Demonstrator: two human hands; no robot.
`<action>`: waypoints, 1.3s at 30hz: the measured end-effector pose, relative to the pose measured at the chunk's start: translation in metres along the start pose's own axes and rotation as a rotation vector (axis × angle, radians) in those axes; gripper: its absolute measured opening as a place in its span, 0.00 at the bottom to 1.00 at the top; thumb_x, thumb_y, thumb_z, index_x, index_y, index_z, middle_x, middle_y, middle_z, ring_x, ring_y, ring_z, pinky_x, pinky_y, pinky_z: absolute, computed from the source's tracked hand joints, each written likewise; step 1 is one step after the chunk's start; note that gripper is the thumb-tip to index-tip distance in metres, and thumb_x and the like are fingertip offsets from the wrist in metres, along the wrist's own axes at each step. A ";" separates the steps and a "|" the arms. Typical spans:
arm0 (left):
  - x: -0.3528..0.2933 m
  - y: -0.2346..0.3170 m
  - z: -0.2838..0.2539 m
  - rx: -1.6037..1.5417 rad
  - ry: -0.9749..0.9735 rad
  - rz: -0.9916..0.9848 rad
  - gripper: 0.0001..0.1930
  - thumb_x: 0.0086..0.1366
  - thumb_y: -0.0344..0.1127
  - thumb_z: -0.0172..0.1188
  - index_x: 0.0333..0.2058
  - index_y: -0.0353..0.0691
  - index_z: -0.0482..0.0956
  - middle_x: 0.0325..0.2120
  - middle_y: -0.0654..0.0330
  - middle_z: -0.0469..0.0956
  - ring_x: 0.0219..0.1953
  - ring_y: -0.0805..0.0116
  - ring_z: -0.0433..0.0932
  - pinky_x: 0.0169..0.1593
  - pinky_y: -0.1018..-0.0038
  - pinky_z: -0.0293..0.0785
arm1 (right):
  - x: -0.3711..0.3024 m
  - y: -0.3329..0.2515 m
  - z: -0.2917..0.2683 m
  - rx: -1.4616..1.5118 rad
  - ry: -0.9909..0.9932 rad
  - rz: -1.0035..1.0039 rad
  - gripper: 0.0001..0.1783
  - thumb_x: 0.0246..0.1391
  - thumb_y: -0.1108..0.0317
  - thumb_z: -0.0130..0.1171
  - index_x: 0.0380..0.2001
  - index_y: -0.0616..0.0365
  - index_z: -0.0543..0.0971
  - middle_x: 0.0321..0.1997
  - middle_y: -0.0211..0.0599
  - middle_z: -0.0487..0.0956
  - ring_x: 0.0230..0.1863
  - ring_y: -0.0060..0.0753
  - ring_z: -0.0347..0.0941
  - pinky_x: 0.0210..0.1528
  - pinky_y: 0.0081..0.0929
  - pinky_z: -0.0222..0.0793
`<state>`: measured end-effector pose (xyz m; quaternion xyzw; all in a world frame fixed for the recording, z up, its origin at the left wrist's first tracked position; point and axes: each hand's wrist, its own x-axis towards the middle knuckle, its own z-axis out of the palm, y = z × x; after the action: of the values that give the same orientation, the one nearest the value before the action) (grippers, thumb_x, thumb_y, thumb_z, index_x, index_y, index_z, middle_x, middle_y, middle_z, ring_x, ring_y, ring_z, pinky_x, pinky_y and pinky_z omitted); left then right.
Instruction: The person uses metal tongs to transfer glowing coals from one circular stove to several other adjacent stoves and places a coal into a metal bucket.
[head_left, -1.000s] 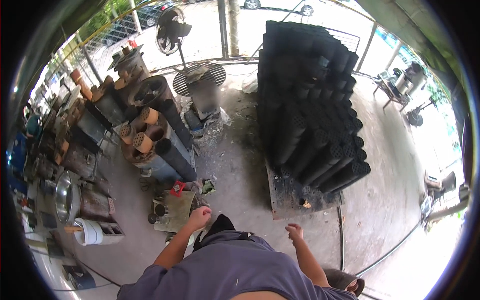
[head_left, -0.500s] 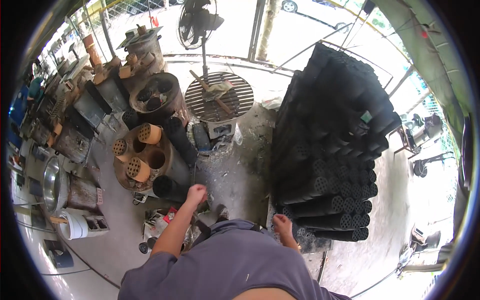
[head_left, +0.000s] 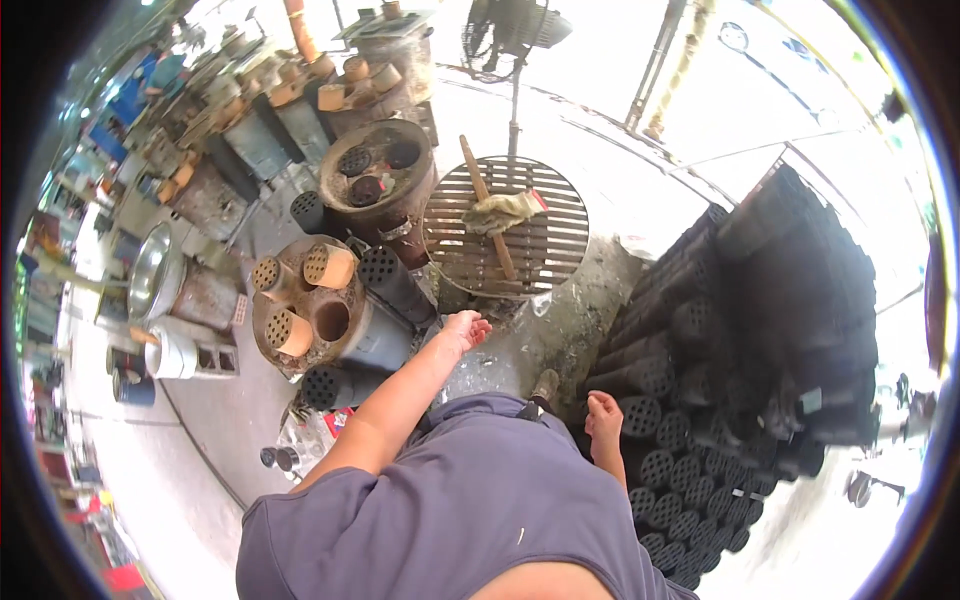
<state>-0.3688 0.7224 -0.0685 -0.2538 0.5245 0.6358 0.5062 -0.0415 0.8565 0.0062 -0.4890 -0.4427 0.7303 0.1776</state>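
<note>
My left hand (head_left: 467, 328) reaches forward with its fingers loosely spread and nothing in them. It is between a dark honeycomb coal briquette stack (head_left: 395, 284) and a round slatted metal grate (head_left: 555, 262). On the grate lie a wooden stick (head_left: 477, 172) and a pale work glove (head_left: 503, 212). My right hand (head_left: 604, 416) hangs low, fingers loosely curled and seemingly apart, and holds nothing I can see. Nearest to it is the large pile of black honeycomb briquettes (head_left: 690, 420) on the right.
A drum stove (head_left: 375, 335) at left carries burnt tan briquettes (head_left: 328, 266) around an open hole. Behind it stands a rusty round stove (head_left: 415, 190). A metal basin (head_left: 155, 272), a white bucket (head_left: 172, 352) and a standing fan (head_left: 515, 70) are around. My shoe (head_left: 545, 385) shows on the grey floor.
My view has turned left and moved forward, so the grate is nearer and the pile sits farther right. My left hand has extended forward and its fingers have loosened.
</note>
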 end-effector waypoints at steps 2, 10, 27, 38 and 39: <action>0.010 0.004 0.013 -0.134 0.065 -0.040 0.09 0.57 0.32 0.48 0.35 0.36 0.69 0.24 0.51 0.75 0.24 0.60 0.76 0.20 0.75 0.71 | 0.040 -0.046 0.001 0.013 -0.053 -0.006 0.06 0.50 0.71 0.53 0.33 0.58 0.74 0.15 0.20 0.64 0.10 0.12 0.55 0.10 0.13 0.47; 0.043 0.021 0.040 -0.202 0.270 -0.010 0.10 0.57 0.33 0.46 0.34 0.33 0.68 0.23 0.49 0.75 0.20 0.60 0.72 0.18 0.73 0.69 | 0.161 -0.157 0.017 -0.081 -0.311 0.020 0.07 0.51 0.69 0.53 0.34 0.55 0.73 0.15 0.19 0.62 0.11 0.10 0.54 0.10 0.11 0.45; 0.032 -0.021 -0.007 0.185 0.389 0.039 0.06 0.50 0.32 0.51 0.21 0.35 0.72 0.17 0.55 0.73 0.13 0.65 0.74 0.13 0.73 0.66 | 0.193 -0.172 0.124 -0.316 -0.605 0.193 0.09 0.52 0.67 0.51 0.35 0.58 0.72 0.14 0.18 0.60 0.11 0.11 0.50 0.12 0.11 0.44; -0.069 -0.235 -0.087 -0.125 0.913 0.078 0.05 0.50 0.31 0.52 0.26 0.38 0.75 0.19 0.56 0.75 0.15 0.67 0.75 0.18 0.71 0.70 | 0.153 -0.153 0.271 -0.826 -1.317 0.301 0.11 0.52 0.65 0.49 0.35 0.61 0.73 0.13 0.20 0.62 0.13 0.11 0.53 0.15 0.13 0.46; -0.087 -0.248 -0.082 -0.274 0.876 0.083 0.04 0.49 0.30 0.53 0.24 0.38 0.75 0.18 0.56 0.75 0.14 0.67 0.75 0.17 0.72 0.70 | 0.143 -0.144 0.279 -0.849 -1.399 0.287 0.11 0.52 0.65 0.49 0.36 0.61 0.72 0.13 0.20 0.62 0.13 0.11 0.53 0.15 0.13 0.46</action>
<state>-0.1291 0.5978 -0.1221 -0.5417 0.6100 0.5519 0.1727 -0.3753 0.9016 0.0810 0.0007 -0.6222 0.6523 -0.4329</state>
